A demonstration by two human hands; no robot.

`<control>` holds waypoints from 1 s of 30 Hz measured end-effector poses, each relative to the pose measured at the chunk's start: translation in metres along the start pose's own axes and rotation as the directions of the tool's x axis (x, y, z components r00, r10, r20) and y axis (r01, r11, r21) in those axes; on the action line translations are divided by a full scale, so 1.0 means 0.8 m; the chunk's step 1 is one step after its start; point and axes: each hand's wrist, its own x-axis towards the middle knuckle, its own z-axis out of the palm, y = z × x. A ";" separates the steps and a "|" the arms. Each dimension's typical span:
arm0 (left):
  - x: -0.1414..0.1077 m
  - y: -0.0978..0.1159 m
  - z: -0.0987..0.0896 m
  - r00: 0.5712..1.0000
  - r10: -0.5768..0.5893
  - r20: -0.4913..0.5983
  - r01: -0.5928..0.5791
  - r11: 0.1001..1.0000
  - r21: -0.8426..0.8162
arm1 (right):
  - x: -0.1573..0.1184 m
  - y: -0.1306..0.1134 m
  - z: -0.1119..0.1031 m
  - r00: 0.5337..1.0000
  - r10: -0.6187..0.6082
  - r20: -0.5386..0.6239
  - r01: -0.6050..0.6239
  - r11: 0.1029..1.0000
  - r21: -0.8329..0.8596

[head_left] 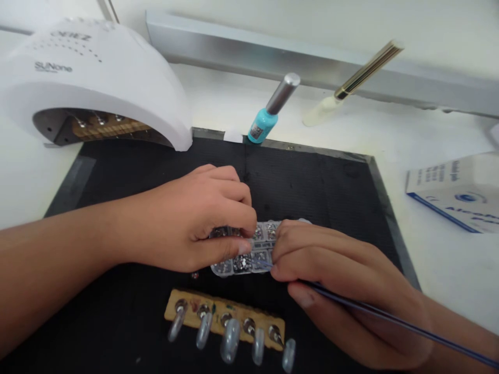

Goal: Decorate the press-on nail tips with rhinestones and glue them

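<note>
A clear compartment case [260, 259] of small rhinestones lies on the black mat between my hands. My left hand [202, 218] is curled over its left part, with thumb and forefinger closed at a compartment; the other fingers bend over the back. In my right hand [343, 291] is a thin blue nail-art tool [362, 305], pinched like a pen. Its tip reaches in among the front compartments, close to my left thumb. In front of the case, a wooden stand [218, 322] carries several clear, shiny false nails [231, 340] on metal posts.
A white nail lamp [97, 72] stands at the back left with another wooden stand inside. Behind the mat [296, 182] are a turquoise polish bottle [265, 124] and a pale bottle with a gold cap [366, 70]. An alcohol pad box [460, 195] sits on the right.
</note>
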 end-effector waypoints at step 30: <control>0.001 0.000 -0.001 1.000 0.017 0.001 -0.017 1.000 -0.015 | -0.003 -0.012 0.000 0.966 -0.257 0.024 0.251 0.917 -0.309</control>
